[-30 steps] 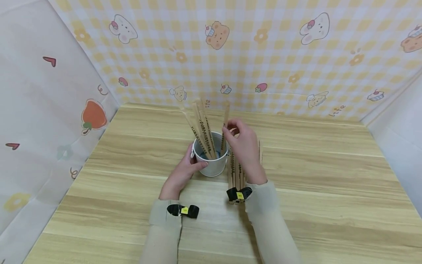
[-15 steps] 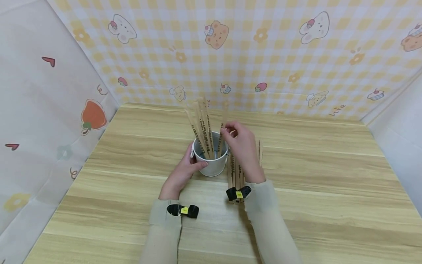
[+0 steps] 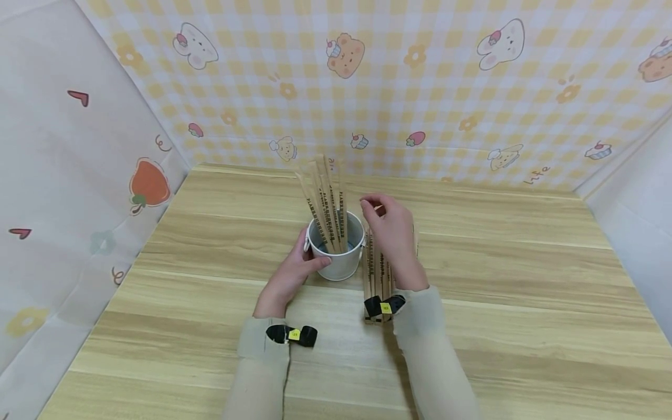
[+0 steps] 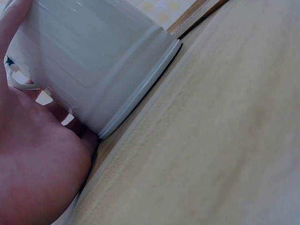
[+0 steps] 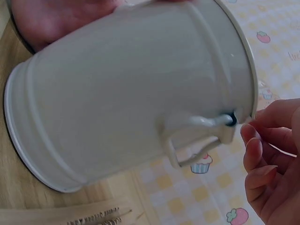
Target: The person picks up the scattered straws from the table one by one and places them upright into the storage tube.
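A small white metal bucket [image 3: 340, 269] with side handles stands upright on the table. Several long, thin, wrapped straws [image 3: 324, 210] with dark print lean inside it, tops rising above the rim. My left hand [image 3: 291, 271] grips the bucket's left side, thumb on its front; its fingers go behind the wall. Just right of the rim, my right hand [image 3: 391, 233] is raised with loosely curled fingers and nothing between them. The right wrist view shows those fingertips near the bucket's rim and handle [image 5: 187, 145]. Below the right hand lies a pile of similar straws [image 3: 373, 268], partly hidden by the arm.
The wood-grain table [image 3: 525, 280] extends on both sides. A yellow checked cloth [image 3: 446, 87] with cartoon prints hangs behind it, and a white printed cloth [image 3: 63, 175] on the left.
My right hand has let go of the straw, which now leans left with the others in the bucket. That hand has drawn slightly to the right. The left hand keeps its grip.
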`<action>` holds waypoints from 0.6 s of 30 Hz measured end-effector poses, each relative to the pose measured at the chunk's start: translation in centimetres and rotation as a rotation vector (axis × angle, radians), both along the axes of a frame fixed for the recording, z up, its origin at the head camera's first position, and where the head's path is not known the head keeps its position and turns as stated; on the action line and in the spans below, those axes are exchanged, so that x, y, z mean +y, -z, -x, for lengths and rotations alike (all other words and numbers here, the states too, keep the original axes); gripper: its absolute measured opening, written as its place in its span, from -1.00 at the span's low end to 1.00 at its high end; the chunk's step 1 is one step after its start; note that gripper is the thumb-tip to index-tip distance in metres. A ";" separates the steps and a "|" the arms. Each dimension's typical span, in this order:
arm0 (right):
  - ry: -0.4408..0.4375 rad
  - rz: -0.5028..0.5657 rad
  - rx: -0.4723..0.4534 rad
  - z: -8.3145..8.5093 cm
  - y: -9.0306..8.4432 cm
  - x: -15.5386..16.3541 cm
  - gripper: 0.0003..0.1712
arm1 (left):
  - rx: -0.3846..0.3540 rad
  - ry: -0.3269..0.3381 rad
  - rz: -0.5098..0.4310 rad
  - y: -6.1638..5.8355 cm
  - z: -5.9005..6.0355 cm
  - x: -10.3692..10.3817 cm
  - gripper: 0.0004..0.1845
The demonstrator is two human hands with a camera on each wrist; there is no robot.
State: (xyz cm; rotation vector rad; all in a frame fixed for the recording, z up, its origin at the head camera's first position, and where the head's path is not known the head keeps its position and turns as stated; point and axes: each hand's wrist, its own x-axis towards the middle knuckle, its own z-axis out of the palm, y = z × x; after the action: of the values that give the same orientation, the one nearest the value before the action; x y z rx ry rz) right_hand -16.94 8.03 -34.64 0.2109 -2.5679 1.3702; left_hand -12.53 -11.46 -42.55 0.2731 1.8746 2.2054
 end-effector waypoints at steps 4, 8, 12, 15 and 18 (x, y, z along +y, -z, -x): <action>0.018 0.024 0.014 0.2 0.0 0.7 -0.74 | -0.002 0.001 0.000 0.2 0.0 0.0 -0.10; 0.039 0.039 0.006 0.3 0.0 1.5 -0.70 | -0.003 0.003 0.000 0.2 0.0 0.0 -0.11; 0.066 0.053 -0.024 0.4 0.1 2.2 -0.68 | -0.008 0.003 0.004 0.2 0.0 0.0 -0.10; 0.089 0.070 -0.044 0.5 0.1 2.6 -0.68 | -0.009 0.005 0.002 0.2 0.0 0.0 -0.09; 0.102 0.079 -0.053 0.5 0.2 3.0 -0.67 | -0.007 0.002 0.000 0.1 0.1 0.0 -0.10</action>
State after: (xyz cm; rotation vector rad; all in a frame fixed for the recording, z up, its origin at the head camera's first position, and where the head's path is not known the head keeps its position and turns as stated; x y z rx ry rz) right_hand -17.45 11.01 -34.80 0.0312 -2.5220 1.4547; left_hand -12.58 -11.49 -42.67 0.2672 1.8692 2.2023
